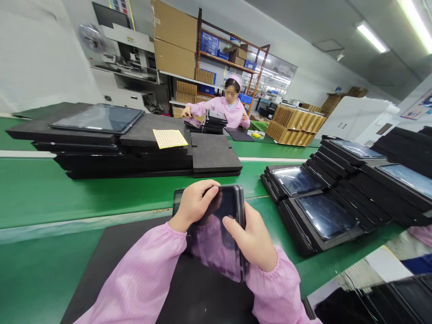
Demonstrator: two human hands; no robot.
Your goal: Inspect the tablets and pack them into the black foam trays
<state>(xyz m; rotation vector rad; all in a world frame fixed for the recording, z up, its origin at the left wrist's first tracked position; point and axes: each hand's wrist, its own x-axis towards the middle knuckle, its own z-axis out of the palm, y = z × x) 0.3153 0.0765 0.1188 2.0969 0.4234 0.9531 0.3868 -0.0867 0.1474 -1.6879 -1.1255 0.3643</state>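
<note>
A dark glossy tablet (216, 245) is tilted up between my hands, with at least one more panel edge stacked against it at the right. My left hand (195, 202) grips its upper left part, thumb lying over the top edge. Around the right edge my right hand (254, 236) is closed, its thumb on the glass. Another dark device edge (177, 198) shows behind my left hand. Below lies a black foam mat (128, 252) on the green table (40, 270).
Black foam trays (151, 164) with a tablet (99, 118) and yellow label sheet (169, 138) stand ahead left. Stacked trays with tablets (327, 216) stand right. A person in pink (231, 108) sits across, near cardboard dividers (293, 126).
</note>
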